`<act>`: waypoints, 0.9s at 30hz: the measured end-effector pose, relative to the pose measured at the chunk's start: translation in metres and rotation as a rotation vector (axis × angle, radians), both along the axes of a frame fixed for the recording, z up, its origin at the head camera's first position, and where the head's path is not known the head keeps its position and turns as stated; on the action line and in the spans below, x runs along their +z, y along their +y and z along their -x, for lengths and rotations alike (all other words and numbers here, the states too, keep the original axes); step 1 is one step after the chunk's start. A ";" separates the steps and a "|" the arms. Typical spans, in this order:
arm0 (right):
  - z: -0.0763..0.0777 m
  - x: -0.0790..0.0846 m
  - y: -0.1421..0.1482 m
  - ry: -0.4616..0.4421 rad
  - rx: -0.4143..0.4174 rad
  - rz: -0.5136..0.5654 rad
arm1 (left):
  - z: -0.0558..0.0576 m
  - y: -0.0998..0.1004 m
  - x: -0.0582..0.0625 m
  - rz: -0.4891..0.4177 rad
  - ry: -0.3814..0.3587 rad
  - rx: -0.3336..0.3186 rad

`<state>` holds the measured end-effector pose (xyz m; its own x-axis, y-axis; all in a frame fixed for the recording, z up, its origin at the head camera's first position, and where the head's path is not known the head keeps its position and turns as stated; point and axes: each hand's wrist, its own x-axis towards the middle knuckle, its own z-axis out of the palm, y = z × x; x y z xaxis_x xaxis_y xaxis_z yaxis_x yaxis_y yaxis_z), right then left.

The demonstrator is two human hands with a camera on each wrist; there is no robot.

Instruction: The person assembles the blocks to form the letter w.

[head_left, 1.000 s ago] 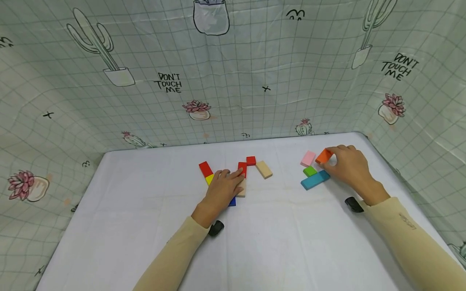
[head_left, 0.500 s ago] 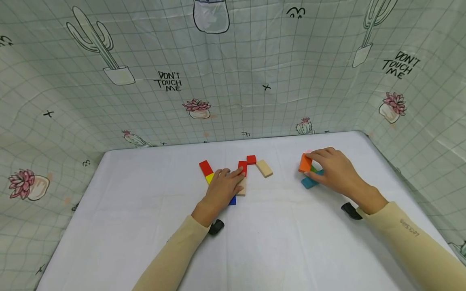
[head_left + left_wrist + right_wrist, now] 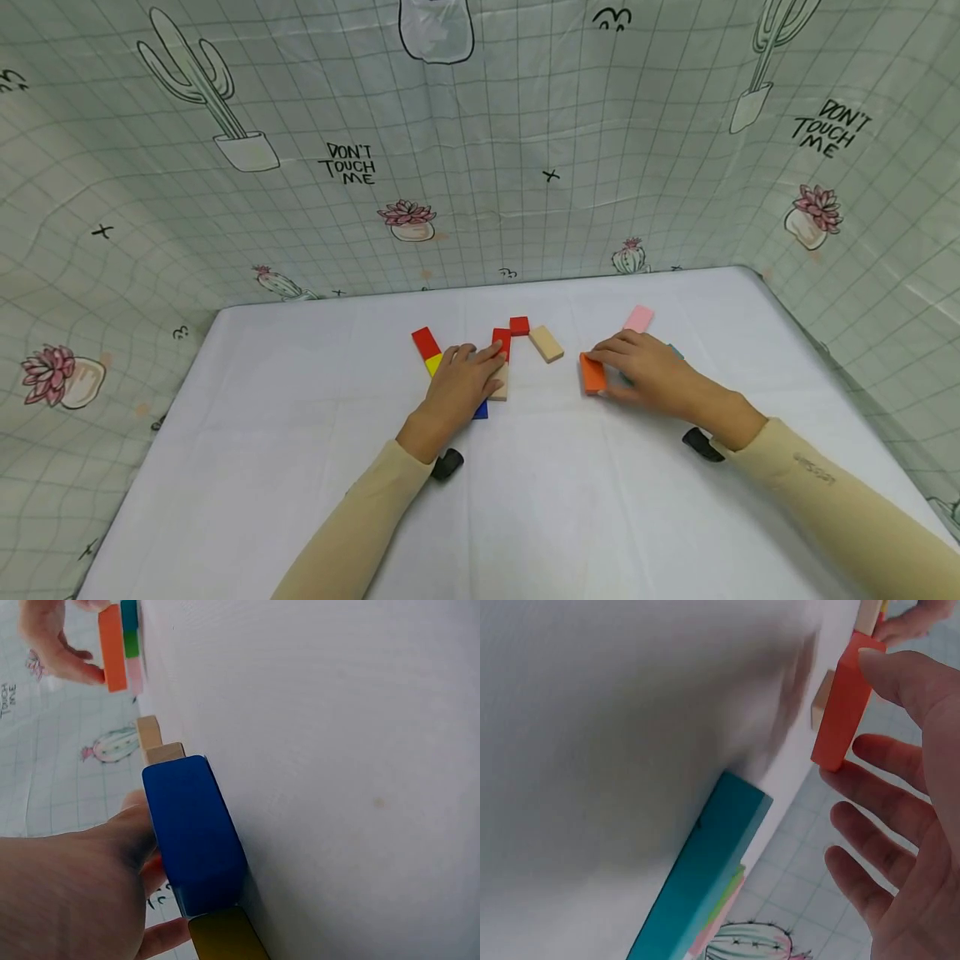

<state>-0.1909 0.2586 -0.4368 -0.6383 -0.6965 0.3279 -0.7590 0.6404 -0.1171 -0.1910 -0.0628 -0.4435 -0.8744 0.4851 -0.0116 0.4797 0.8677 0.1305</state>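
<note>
My right hand [image 3: 652,375] pinches an orange block [image 3: 592,375] by its ends, thumb on one end and fingertips on the other. In the right wrist view the orange block [image 3: 844,709] is held above the cloth. My left hand [image 3: 456,383] rests over a group of blocks with its fingers spread. Its fingertips are at a red block [image 3: 501,340] and a plain wooden block [image 3: 500,385]. Part of a blue block [image 3: 195,832] and a yellow block [image 3: 432,365] show from under that hand, and another red block [image 3: 426,342] lies beyond the yellow one.
Behind the left hand's group lie a small red block [image 3: 519,326] and a loose wooden block [image 3: 547,344]. A pink block [image 3: 640,318], a teal block [image 3: 705,862] and a green block [image 3: 726,896] lie by my right hand on the white cloth [image 3: 555,500].
My right hand has carried the orange block leftward and nearer to me, away from the pink, green and teal blocks. The left hand has stayed over its blocks.
</note>
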 end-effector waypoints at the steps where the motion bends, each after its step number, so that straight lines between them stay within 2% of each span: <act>1: 0.000 0.000 -0.001 -0.006 0.011 0.000 | 0.000 0.000 0.000 0.001 -0.001 0.000; 8: 0.001 -0.004 -0.006 -0.089 0.025 -0.051 | 0.002 0.001 -0.002 0.005 -0.011 -0.001; 14: 0.004 -0.006 -0.009 -0.084 0.069 -0.067 | 0.002 0.001 -0.001 0.016 -0.009 0.000; 27: 0.006 -0.010 -0.011 -0.101 0.087 -0.120 | 0.003 -0.001 -0.002 -0.008 0.006 -0.014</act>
<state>-0.1965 0.2478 -0.4467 -0.5996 -0.7807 0.1761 -0.8002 0.5872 -0.1218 -0.1936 -0.0638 -0.4455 -0.8674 0.4977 -0.0025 0.4929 0.8596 0.1345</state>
